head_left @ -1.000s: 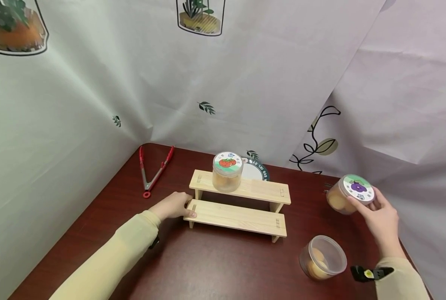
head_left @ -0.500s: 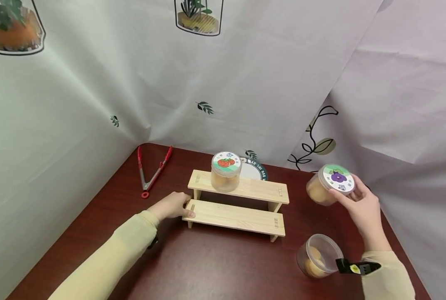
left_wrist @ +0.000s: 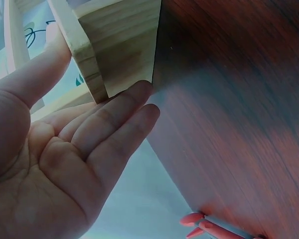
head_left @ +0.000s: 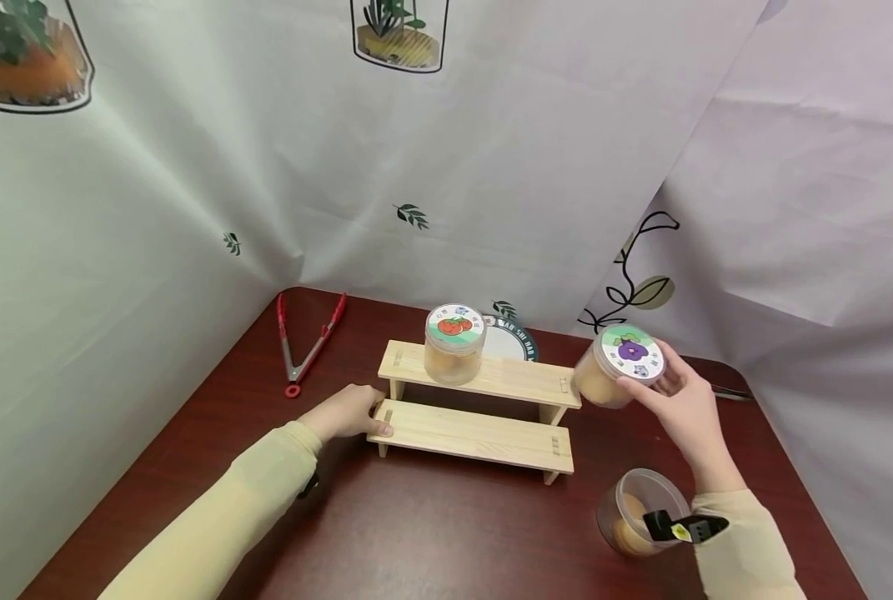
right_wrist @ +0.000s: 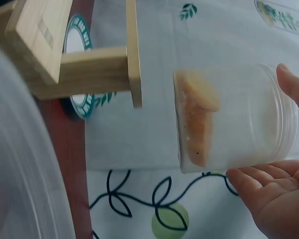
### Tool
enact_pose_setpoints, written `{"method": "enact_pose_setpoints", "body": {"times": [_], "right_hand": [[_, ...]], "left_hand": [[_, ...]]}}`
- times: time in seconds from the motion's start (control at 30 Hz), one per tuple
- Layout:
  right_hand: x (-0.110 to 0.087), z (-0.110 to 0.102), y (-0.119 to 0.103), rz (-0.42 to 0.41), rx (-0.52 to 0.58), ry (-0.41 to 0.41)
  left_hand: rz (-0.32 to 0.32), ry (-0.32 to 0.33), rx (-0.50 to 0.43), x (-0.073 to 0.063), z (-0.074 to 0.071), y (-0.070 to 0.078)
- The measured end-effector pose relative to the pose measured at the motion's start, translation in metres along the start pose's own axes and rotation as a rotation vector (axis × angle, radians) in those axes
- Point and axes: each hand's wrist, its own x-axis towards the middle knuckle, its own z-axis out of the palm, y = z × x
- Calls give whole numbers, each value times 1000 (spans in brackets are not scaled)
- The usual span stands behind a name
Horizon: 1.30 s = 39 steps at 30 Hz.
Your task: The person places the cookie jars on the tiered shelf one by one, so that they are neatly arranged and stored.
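My left hand (head_left: 347, 410) grips the left end of a two-step wooden rack (head_left: 484, 433), thumb on top of the lower step. In the left wrist view its fingers lie along the rack's side panel (left_wrist: 127, 50). My right hand (head_left: 688, 414) holds a clear lidded jar (head_left: 598, 382) by its lid end, tilted, at the right end of the upper step. The jar's lid carries a purple picture with green leaves; yellowish round pieces show inside it in the right wrist view. A second lidded jar (head_left: 452, 364), with tomatoes on its lid, stands on the upper step.
A lidless clear jar (head_left: 617, 510) with yellowish pieces stands at the right front, partly behind the right wrist strap. Red-handled tongs (head_left: 305, 367) lie at the left back. A round plate (head_left: 523, 337) shows behind the rack. A thin metal handle (head_left: 731, 392) lies right of the hand.
My right hand has carried the jar leftward and slightly up, from the table's right side to the rack's right end. The left hand and the rack stay put.
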Motion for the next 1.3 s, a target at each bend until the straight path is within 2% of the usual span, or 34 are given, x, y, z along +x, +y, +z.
{"method": "enact_pose_setpoints", "body": {"times": [0.43,0.87,1.3], "right_hand": [[7,36,-13,-36,36,-100],[17,64,-28,-33,107,-181],[24,82,-28,-20,110,-214]], "left_hand": [[4,2,11,-1,0,2],[15,3,32,0,1,1],[16,8,28,0,1,1]]}}
